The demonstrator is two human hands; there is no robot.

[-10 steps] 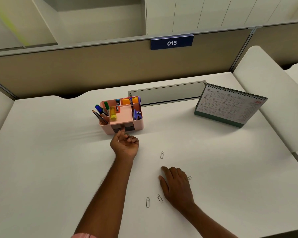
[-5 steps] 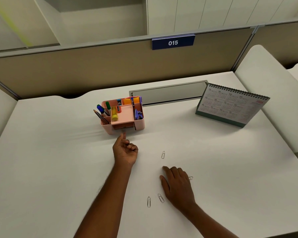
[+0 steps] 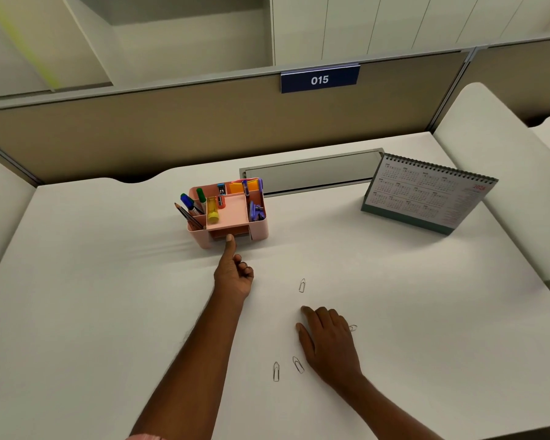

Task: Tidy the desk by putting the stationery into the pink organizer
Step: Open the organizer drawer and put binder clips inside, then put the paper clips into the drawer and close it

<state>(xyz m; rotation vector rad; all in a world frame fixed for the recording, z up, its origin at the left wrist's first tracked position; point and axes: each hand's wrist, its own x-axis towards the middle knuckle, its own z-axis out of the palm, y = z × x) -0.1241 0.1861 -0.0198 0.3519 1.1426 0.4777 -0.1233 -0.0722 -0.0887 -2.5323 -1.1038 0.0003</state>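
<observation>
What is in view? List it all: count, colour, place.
desk: 1, white
organizer: 1, pink, mid desk
markers: 2, blue and green caps, its left slot
pencils: at least 2, dark, same slot
tube: 1, yellow, centre-left slot
notes: 1 pad, orange, rear slot
clips: 4, silver, front of desk
calendar: 1, white on green base, right rear
sign: 1, blue, 015, partition
left hand: 1, forefinger at organizer's drawer
right hand: 1, flat on desk
</observation>
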